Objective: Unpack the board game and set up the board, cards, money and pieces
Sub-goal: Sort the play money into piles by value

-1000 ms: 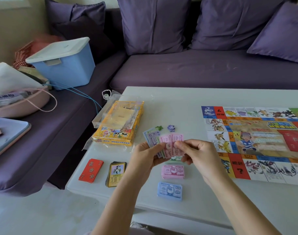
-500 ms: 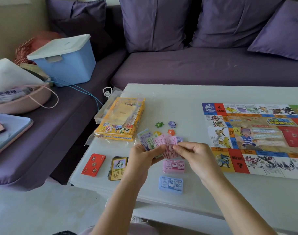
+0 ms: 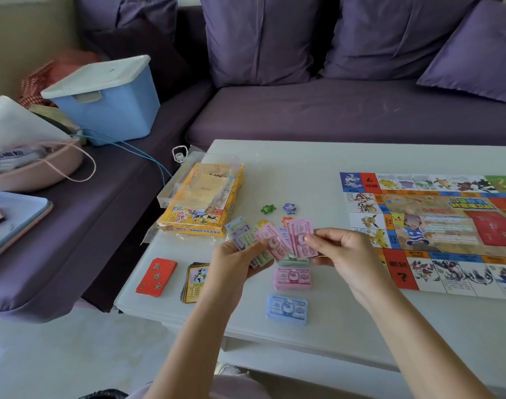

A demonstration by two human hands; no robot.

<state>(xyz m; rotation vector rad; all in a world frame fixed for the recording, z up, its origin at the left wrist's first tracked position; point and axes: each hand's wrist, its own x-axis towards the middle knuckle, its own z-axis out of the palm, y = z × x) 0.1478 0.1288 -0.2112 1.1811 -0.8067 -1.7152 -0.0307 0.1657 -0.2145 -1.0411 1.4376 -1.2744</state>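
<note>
1. Pink, green and lilac paper notes (image 3: 257,240) fan out in the left hand (image 3: 234,263) above the near left corner of the worktop (image 3: 303,165), as a person sorts the game's money.
2. The left hand's fingers curl round the lower edge of the fan, with the thumb pressed across its face. The right hand (image 3: 349,254) pinches a pink note (image 3: 300,239) at the fan's right end between thumb and fingertips.
3. Both forearms reach in from the near edge, wrists lifted off the worktop and hands close together.
4. The notes look thin, light and floppy, and are likely to slide over one another or flutter off. Pinching one note at a time near a short end seems the safest hold.
5. A pink pile (image 3: 292,278) lies just below the hands, with a blue pile (image 3: 286,309) closer to the near edge. A greenish pile is mostly hidden beneath the hands.
6. The board (image 3: 433,226) lies flat toward the right edge. Red cards (image 3: 156,277) and a deck of picture cards (image 3: 195,282) sit by the near left corner, and the yellow box (image 3: 202,200) is behind them along the left edge.
7. Star-shaped pieces (image 3: 268,209) are scattered between box and board.
</note>
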